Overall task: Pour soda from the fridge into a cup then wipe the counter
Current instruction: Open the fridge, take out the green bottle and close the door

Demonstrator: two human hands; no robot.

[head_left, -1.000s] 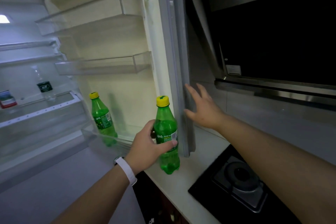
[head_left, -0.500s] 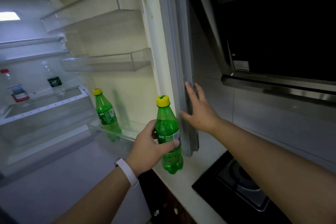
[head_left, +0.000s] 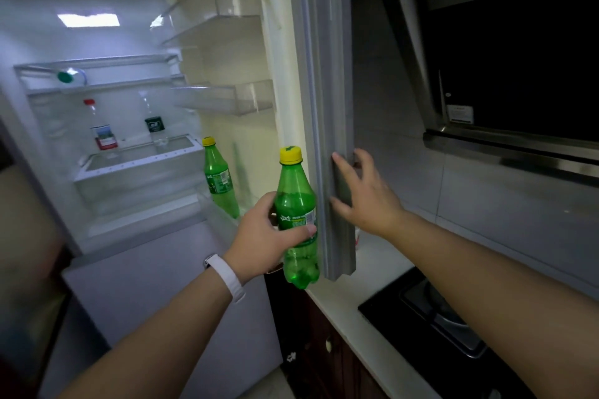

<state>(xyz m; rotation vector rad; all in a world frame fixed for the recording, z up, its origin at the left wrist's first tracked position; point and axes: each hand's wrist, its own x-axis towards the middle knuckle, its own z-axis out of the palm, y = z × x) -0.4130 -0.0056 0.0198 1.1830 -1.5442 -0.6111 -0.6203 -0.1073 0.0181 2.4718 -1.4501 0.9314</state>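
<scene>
My left hand [head_left: 264,238] grips a green soda bottle [head_left: 296,204] with a yellow cap, upright, held in the air just in front of the open fridge door's edge. My right hand [head_left: 364,196] lies on the outer grey edge of the fridge door [head_left: 324,107], thumb on the edge and fingers around its back. A second green soda bottle [head_left: 219,180] stands in the lower door shelf. The white counter [head_left: 359,298] runs along the right. A small part of a white cup [head_left: 357,238] with red marks shows behind the door's lower edge.
Inside the lit fridge stand a clear bottle with a red cap [head_left: 103,129] and a clear bottle with a dark label [head_left: 155,125]. A black gas hob [head_left: 431,311] sits in the counter, with a dark range hood [head_left: 518,74] above it. Dark cabinets lie below the counter.
My right hand has closed around the fridge door's edge. The view has swung left, showing more of the fridge's inside. The bottle stays in my left hand.
</scene>
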